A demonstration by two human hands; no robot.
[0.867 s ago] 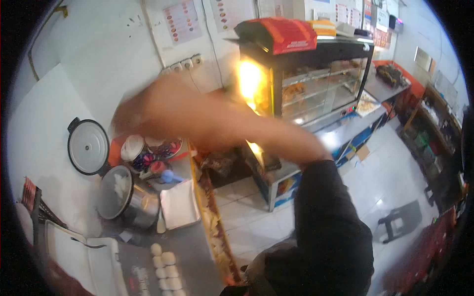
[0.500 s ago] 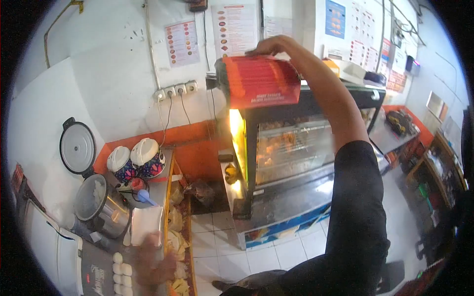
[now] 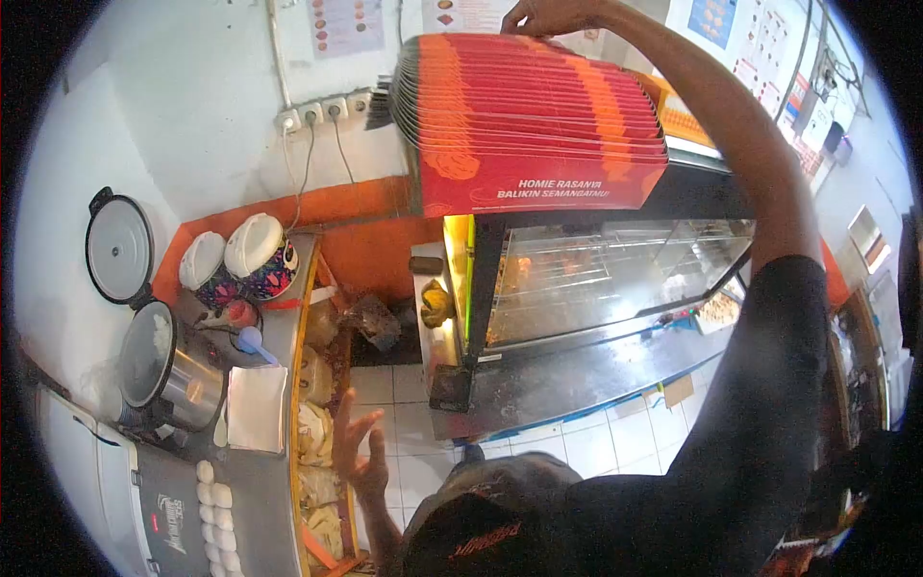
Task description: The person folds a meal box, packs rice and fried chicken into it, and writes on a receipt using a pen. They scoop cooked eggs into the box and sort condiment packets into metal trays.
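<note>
At the top of the view, a thick stack of folded red and orange cardboard food packs [image 3: 538, 135] lies on the glass display warmer [image 3: 596, 279]. My right hand [image 3: 553, 14] reaches to the stack's far top edge with its fingers curled down on it; how many packs it grips I cannot tell. My left hand [image 3: 362, 452] is raised low in the view with fingers apart and nothing in it, close to the side counter's wooden edge.
On the left counter stand a steaming rice cooker [image 3: 192, 385] with its lid up, two patterned pots [image 3: 260, 255], a stack of white paper [image 3: 257, 409], a blue scoop [image 3: 255, 343] and several white rounded portions [image 3: 219, 519]. Wrapped goods [image 3: 315, 433] fill the shelf below.
The view has moved closer to the warmer, and the red stack looks larger. My right hand stays at its far edge. My left hand has moved right, from near the white paper, with fingers apart.
</note>
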